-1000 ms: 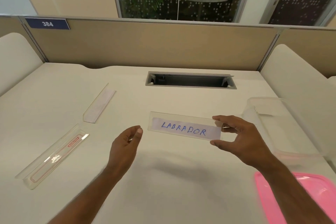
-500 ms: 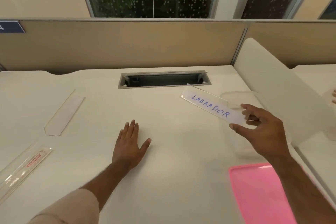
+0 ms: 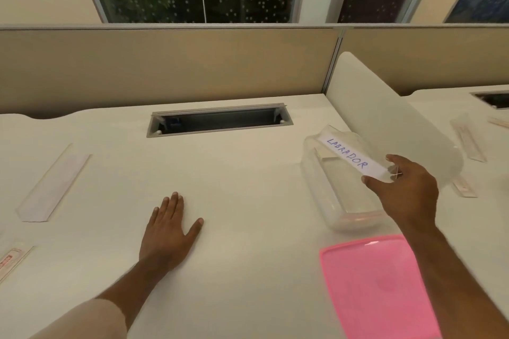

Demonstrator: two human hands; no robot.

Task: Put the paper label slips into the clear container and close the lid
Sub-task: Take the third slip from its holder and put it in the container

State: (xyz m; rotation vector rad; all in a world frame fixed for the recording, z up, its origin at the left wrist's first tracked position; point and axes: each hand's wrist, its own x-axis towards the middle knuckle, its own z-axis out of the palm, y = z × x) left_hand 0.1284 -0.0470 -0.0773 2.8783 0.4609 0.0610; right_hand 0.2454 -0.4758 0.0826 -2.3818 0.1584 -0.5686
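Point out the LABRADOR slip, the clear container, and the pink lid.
LABRADOR slip (image 3: pixel 347 156), head view, on the handwritten word.
clear container (image 3: pixel 334 198), head view, on its near-left side wall.
pink lid (image 3: pixel 371 283), head view, on the middle of its flat top.

At eight o'clock the frame's left edge cuts off a red-printed slip holder (image 3: pixel 11 260). At five o'clock the pink lid (image 3: pixel 377 286) runs off the bottom edge, our right forearm covering its right side.
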